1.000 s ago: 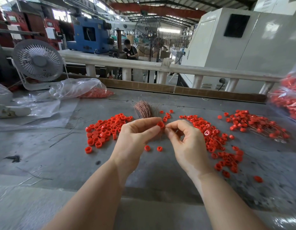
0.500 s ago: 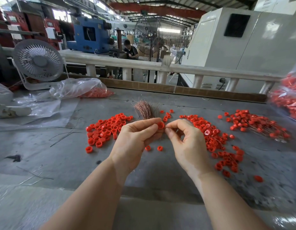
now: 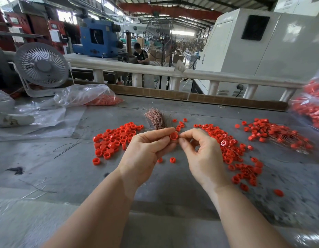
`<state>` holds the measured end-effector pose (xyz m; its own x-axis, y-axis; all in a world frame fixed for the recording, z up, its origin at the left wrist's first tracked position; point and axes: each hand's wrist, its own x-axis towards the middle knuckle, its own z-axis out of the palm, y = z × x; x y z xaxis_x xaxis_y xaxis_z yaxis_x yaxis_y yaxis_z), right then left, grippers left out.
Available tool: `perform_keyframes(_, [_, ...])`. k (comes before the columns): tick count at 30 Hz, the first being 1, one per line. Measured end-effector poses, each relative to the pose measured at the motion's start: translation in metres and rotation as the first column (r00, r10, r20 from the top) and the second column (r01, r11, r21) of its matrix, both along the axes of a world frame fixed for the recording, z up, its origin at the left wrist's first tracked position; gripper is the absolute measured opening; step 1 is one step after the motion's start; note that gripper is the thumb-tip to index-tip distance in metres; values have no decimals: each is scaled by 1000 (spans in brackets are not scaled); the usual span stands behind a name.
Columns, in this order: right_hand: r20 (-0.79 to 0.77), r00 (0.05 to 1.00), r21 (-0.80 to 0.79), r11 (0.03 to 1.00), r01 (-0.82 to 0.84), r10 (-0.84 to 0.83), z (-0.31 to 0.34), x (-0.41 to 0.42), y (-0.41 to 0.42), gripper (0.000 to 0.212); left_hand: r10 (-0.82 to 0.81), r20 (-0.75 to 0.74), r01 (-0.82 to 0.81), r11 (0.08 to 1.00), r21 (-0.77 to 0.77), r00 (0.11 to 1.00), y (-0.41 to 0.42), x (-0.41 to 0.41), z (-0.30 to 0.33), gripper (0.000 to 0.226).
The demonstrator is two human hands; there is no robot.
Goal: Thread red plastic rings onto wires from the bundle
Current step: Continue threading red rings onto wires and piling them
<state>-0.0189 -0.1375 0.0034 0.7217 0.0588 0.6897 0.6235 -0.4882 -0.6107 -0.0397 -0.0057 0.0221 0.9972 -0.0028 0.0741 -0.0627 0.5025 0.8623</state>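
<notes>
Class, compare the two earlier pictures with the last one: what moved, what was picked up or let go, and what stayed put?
Nothing visibly changed. The left hand still holds the ring and the wire bundle; the right hand stays pinched beside the ring. The loose rings lie as before.

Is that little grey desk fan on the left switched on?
Cannot tell. The grey fan stands upright behind the plastic bags, and one still frame does not show whether it turns.
</notes>
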Motion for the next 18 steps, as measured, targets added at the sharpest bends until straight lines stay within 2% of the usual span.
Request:
perform_keyframes(9, [-71,996,72,996,-46,51,2,-2,0,8,-6,-14,5,999,-49,1000,1,-1,1,25])
perform_keyframes(18, [-157,977,177,978,-112,141,7,-4,0,17,-73,-8,71,992,-107,997,0,0,-1,23])
